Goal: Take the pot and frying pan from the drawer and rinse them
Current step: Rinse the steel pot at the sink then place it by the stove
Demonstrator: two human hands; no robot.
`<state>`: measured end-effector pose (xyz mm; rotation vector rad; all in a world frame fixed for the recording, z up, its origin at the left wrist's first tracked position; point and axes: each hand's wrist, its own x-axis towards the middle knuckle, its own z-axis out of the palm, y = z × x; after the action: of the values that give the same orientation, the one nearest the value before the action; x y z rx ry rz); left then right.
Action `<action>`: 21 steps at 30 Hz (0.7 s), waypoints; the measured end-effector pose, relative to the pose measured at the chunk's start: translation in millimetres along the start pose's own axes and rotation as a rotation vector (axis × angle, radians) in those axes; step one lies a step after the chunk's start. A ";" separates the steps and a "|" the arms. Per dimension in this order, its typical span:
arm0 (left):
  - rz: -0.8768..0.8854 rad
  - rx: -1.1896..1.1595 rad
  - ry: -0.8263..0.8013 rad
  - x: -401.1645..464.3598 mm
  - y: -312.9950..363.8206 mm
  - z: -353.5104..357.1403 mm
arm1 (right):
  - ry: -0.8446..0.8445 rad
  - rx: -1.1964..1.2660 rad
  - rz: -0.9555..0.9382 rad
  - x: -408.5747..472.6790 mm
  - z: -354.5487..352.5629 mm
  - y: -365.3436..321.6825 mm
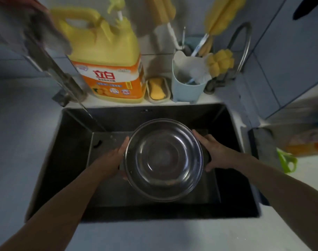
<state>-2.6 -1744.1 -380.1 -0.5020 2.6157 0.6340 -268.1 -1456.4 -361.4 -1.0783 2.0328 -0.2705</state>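
Note:
A round steel pot [163,158] hangs over the dark sink [64,160], its shiny inside facing up at me. My left hand [114,160] grips its left side at a dark handle, fingers curled under the rim. My right hand [212,153] grips the black handle on the right side. No frying pan is in view. No water stream is visible from the faucet [51,64] at the back left.
Behind the sink stand a big yellow detergent jug [107,57], a yellow sponge in a dish [157,89] and a pale blue holder with brushes [189,82]. A second curved tap [243,51] rises at the back right. A green object [286,162] lies on the right counter.

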 end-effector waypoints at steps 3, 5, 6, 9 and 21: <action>-0.054 -0.037 -0.097 13.2 -0.4 14.3 | -0.035 -0.027 0.036 5.5 15.1 10.6; -0.067 -0.041 -0.129 20.1 -2.2 23.2 | -0.057 -0.023 0.065 9.1 24.6 14.5; -0.059 -0.033 -0.130 22.6 -3.0 26.9 | -0.065 -0.020 0.078 11.3 29.4 15.9; -0.043 -0.006 -0.144 25.3 -7.3 37.1 | -0.075 -0.002 0.096 20.2 42.6 19.7; -0.062 0.021 -0.176 30.7 -15.1 47.5 | -0.077 0.066 0.061 46.3 62.5 49.6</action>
<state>-8.4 -1740.6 -438.3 -0.4957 2.4291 0.6012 -266.5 -1451.0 -453.5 -0.9702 1.9706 -0.2591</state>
